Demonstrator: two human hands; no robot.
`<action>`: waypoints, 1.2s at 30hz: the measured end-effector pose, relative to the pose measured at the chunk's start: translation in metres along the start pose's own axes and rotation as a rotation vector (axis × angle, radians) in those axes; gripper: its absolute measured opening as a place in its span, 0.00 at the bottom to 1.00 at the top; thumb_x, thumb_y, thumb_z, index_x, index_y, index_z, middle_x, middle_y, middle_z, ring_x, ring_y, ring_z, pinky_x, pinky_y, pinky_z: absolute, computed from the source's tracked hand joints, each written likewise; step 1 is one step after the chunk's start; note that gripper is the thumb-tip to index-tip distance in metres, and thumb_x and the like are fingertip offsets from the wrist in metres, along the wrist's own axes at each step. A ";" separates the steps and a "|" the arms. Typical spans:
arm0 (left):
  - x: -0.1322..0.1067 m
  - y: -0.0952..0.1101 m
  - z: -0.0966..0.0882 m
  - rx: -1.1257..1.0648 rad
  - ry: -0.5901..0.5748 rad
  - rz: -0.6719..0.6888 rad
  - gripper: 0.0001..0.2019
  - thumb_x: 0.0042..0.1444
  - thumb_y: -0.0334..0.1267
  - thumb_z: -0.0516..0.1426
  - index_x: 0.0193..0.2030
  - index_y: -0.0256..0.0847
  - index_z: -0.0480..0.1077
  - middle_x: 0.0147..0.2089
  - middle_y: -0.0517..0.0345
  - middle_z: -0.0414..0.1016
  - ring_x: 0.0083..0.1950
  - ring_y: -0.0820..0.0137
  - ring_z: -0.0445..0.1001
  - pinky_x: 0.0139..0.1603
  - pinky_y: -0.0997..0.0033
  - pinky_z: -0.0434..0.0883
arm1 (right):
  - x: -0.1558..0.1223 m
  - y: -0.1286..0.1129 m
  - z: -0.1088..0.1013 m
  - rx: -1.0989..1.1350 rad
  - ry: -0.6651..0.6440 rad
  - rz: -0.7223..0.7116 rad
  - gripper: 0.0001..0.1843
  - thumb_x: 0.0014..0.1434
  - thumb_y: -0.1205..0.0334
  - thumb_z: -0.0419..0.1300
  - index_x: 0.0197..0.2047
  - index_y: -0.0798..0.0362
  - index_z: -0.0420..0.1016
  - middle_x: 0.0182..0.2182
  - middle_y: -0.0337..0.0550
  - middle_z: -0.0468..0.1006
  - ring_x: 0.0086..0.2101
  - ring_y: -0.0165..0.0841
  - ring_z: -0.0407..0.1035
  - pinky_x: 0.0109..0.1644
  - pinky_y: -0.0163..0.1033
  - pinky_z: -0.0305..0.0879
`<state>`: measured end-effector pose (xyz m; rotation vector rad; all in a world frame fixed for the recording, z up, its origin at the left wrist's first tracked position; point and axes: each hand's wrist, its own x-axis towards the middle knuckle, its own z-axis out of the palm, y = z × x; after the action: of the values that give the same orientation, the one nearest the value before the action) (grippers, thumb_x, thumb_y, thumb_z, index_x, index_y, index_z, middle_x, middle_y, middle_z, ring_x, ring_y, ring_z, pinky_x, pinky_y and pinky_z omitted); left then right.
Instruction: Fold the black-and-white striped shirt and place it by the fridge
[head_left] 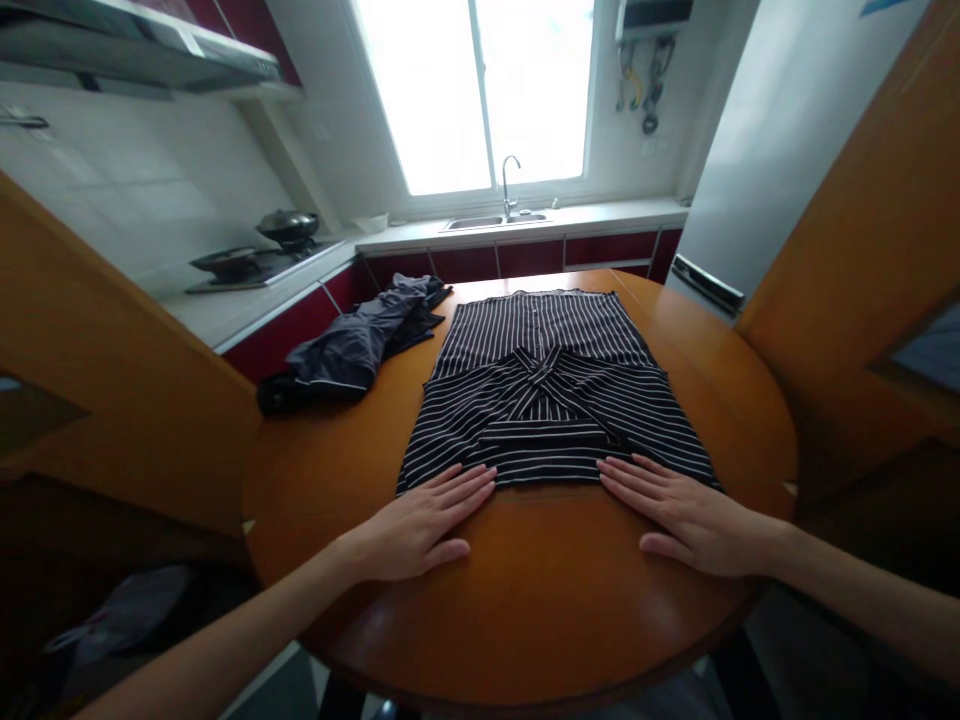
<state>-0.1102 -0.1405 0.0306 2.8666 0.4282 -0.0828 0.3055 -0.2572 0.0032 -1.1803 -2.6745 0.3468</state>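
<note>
Crumpled grey-and-black clothing (349,345) lies on the left of the round wooden table (555,590). The left hand (412,525) rests palm-down, fingers slightly fanned, thumb apart, fingertips on the near edge of the tie-front striped garment (551,395) laid out mid-table; the right hand (694,515) mirrors it. This looks like smoothing; next calls for even pressure along that edge.
</note>
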 end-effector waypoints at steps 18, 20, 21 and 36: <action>-0.078 -0.018 0.016 0.128 0.496 -0.319 0.32 0.70 0.38 0.52 0.77 0.49 0.44 0.76 0.52 0.51 0.75 0.58 0.53 0.73 0.49 0.60 | -0.036 0.014 0.005 -0.178 0.258 0.123 0.39 0.69 0.56 0.55 0.76 0.43 0.42 0.72 0.43 0.51 0.69 0.44 0.51 0.73 0.54 0.47; -0.072 -0.020 0.011 0.118 0.427 -0.264 0.32 0.70 0.39 0.53 0.77 0.50 0.46 0.76 0.52 0.52 0.75 0.58 0.52 0.73 0.49 0.59 | -0.030 0.022 0.005 -0.186 0.232 0.129 0.39 0.69 0.55 0.56 0.76 0.42 0.41 0.73 0.43 0.51 0.69 0.44 0.50 0.73 0.56 0.46; -0.067 -0.020 0.008 0.112 0.367 -0.227 0.32 0.70 0.40 0.53 0.76 0.50 0.47 0.76 0.53 0.52 0.76 0.58 0.51 0.73 0.48 0.58 | -0.029 0.025 0.005 -0.183 0.200 0.132 0.39 0.69 0.54 0.55 0.76 0.41 0.41 0.73 0.42 0.50 0.70 0.44 0.49 0.73 0.57 0.46; -0.062 -0.049 0.000 0.149 0.219 -0.040 0.27 0.71 0.33 0.50 0.74 0.55 0.53 0.71 0.60 0.62 0.71 0.64 0.63 0.72 0.56 0.61 | -0.051 0.042 -0.009 -0.208 0.133 0.130 0.32 0.71 0.59 0.52 0.75 0.39 0.48 0.71 0.38 0.57 0.70 0.40 0.48 0.73 0.56 0.47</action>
<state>-0.1834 -0.1123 0.0251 3.0266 0.5431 0.2027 0.3715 -0.2665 -0.0047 -1.3867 -2.5742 0.0070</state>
